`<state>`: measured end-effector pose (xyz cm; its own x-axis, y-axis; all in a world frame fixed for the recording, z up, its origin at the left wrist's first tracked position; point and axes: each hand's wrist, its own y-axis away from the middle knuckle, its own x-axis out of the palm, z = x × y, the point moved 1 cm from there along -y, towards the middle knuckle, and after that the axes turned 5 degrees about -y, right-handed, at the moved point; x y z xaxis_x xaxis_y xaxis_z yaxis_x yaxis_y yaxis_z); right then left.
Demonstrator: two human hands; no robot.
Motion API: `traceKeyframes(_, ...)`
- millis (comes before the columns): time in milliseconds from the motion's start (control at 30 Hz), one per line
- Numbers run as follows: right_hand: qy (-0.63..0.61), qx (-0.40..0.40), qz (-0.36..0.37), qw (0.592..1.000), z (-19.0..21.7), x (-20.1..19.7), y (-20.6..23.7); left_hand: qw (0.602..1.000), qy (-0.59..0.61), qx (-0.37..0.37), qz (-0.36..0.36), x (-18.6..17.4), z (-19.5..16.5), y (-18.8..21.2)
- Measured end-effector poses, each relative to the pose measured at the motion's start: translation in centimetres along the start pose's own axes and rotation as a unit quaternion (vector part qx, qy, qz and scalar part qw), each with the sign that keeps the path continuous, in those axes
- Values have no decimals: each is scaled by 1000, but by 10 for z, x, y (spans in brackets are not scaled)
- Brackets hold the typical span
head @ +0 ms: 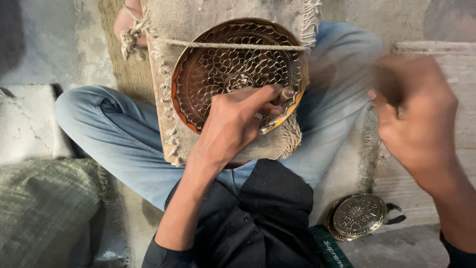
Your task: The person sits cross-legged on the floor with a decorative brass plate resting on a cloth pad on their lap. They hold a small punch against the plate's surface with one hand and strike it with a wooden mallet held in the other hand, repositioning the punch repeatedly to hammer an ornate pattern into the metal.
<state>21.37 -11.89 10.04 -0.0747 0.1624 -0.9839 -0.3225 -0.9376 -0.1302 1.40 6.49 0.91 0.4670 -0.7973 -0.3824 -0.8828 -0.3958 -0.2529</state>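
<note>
A round engraved brass plate point(218, 59) lies on a burlap-covered board point(188, 20) across my lap, held down by a taut cord point(233, 46). My left hand point(233, 121) rests on the plate's lower right part and pinches a small metal punch point(286, 93) upright against it. My right hand point(416, 111) is raised to the right of the plate, motion-blurred, closed around a dark handle that is mostly hidden.
I sit cross-legged in blue jeans point(114, 129) on a grey floor. A stack of smaller engraved plates point(358, 216) lies at lower right beside a green packet point(331, 250). A grey-green cushion point(44, 208) is at lower left, a stone slab point(446, 64) at right.
</note>
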Motion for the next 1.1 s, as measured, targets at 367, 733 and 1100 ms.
traceKeyframes(367, -111, 32, -21, 993, 3, -4, -3, 1000, 13, -5, -3, -1, -1, 0)
traceKeyframes(733, -481, 228, -60, 844, -18, 18, 34, 983, 176, -34, -26, -11, -11, 6)
traceKeyframes(1100, -243, 81, -23, 966, -13, 2, 21, 1000, 20, -5, 11, -8, -3, 8)
